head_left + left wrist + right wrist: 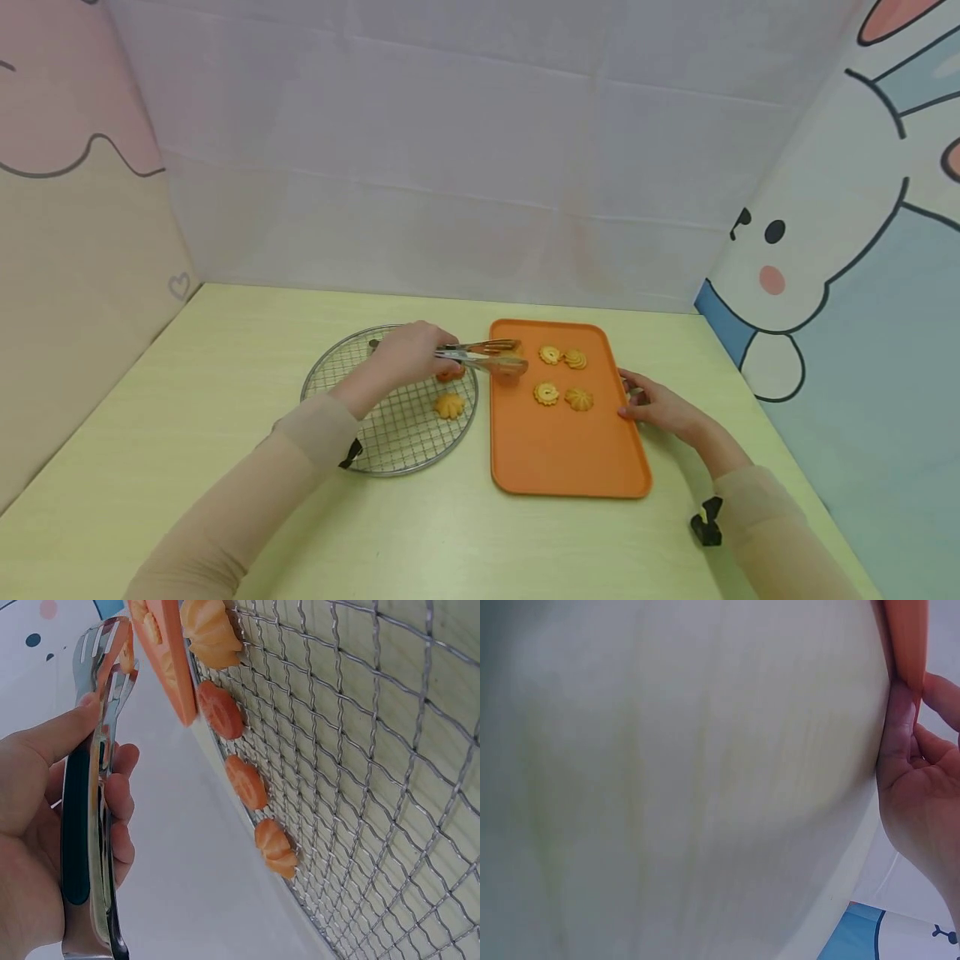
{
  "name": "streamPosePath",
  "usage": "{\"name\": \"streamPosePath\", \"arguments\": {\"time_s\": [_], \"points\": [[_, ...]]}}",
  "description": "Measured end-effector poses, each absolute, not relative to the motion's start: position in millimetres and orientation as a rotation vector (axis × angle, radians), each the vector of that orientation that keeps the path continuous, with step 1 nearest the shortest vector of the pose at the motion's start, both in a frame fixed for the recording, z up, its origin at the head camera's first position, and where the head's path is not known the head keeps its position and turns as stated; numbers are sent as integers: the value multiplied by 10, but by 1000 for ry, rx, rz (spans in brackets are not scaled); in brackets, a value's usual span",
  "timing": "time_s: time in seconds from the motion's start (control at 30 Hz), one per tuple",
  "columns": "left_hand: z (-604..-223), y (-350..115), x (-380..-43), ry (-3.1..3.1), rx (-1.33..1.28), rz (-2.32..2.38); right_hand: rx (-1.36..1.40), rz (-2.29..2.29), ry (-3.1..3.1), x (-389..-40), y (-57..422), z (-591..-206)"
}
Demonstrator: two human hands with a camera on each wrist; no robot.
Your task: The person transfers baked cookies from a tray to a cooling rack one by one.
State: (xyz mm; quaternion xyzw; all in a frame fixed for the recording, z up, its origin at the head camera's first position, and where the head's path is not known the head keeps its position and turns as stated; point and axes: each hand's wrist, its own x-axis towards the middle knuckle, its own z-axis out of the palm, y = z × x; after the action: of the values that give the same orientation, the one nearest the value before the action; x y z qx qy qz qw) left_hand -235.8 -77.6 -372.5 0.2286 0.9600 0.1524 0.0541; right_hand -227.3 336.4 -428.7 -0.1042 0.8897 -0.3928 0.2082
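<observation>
My left hand (408, 354) grips a pair of metal food tongs (77, 825), whose tips hang over the upper left of an orange tray (566, 458). Between those tips the left wrist view shows a small orange-brown cookie (127, 652). Several cookies lie on the tray, among them a ring cookie (546, 393) and a ridged cookie (579, 399). The right hand (660, 408) pinches the tray's right edge, fingers partly beneath it. Below the left hand is a round wire rack (386, 475); a scalloped cookie (450, 406) and a reddish cookie (220, 710) are among several near its rim.
All of this stands on a pale yellow table (420, 542). A white cloth wall (450, 167) rises behind it, and printed panels, one with a rabbit (825, 250), enclose the sides. The rack's right rim is close to the tray's left edge.
</observation>
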Motion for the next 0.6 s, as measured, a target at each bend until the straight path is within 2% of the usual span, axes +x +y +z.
{"name": "streamPosePath", "arguments": {"time_s": [0.6], "points": [[-3394, -1011, -2049, 3068, 529, 529, -275, -1090, 2483, -2290, 3405, -4313]]}}
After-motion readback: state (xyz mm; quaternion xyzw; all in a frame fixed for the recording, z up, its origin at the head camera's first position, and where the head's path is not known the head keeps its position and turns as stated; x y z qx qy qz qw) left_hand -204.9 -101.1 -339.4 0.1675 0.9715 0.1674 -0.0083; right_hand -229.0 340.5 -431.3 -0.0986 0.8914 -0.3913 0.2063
